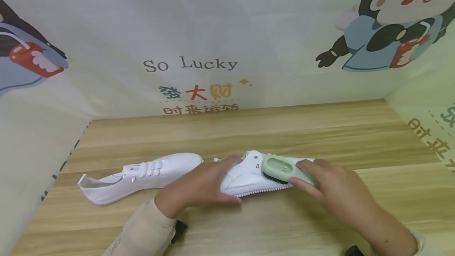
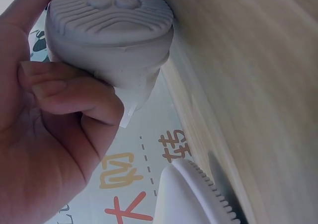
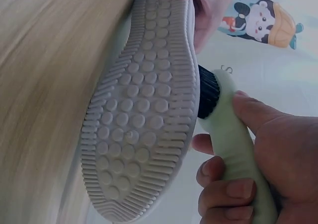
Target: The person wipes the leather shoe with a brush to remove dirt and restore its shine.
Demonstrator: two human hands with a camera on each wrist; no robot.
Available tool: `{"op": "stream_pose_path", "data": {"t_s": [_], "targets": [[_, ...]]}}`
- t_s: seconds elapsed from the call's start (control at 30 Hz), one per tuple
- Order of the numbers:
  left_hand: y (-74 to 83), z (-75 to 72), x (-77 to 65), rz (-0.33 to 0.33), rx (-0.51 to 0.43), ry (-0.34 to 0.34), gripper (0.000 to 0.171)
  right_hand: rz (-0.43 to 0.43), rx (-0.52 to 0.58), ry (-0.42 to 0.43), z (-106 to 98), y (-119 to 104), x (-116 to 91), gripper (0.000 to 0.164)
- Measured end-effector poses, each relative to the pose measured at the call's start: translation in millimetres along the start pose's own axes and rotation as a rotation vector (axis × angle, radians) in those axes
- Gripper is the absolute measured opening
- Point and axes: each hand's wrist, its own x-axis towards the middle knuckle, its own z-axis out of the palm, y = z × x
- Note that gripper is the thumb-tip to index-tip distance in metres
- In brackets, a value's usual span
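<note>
My left hand grips a white sneaker by its heel end, thumb low by the sole. That shoe lies tipped on its side, and its studded sole shows in the right wrist view. A pale green brush with dark bristles is in my right hand, fingers wrapped round its handle. The bristles press against the shoe's side, close to the laces area. Left of my left hand lies a second white sneaker, sole down, toe pointing right.
The wood-grain table runs under everything. Behind it rises a printed backdrop with cartoon figures and lettering, and its side panels close in the left and right edges.
</note>
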Motion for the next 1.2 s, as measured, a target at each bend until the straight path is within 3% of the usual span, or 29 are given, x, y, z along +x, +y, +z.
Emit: {"op": "stream_pose_path", "data": {"t_s": [0.33, 0.47, 0.7, 1.0, 1.1, 1.2], "targets": [[-2.2, 1.2, -0.6, 0.011, -0.003, 0.012, 0.09, 0.056, 0.018, -0.084, -7.6, 3.4, 3.1, 0.042], [-2.2, 1.0, -1.9, 0.004, -0.006, 0.006, 0.089, 0.052, 0.04, -0.069, -5.5, 1.4, 3.5, 0.042], [-2.1, 0.0, -1.6, 0.005, -0.011, 0.011, 0.092, -0.03, 0.013, -0.02, 0.9, -2.5, 0.1, 0.038], [-2.7, -2.6, -2.0, 0.017, -0.024, 0.029, 0.089, -0.096, 0.004, -0.025, 1.9, -7.1, -2.4, 0.051], [-3.1, -4.6, -3.8, 0.041, -0.019, 0.008, 0.092, -0.124, 0.025, 0.012, 4.8, -7.5, -3.7, 0.048], [-3.1, -6.4, -6.9, 0.024, 0.01, -0.015, 0.096, -0.156, 0.057, 0.063, 8.1, -7.7, -4.3, 0.042]]}}
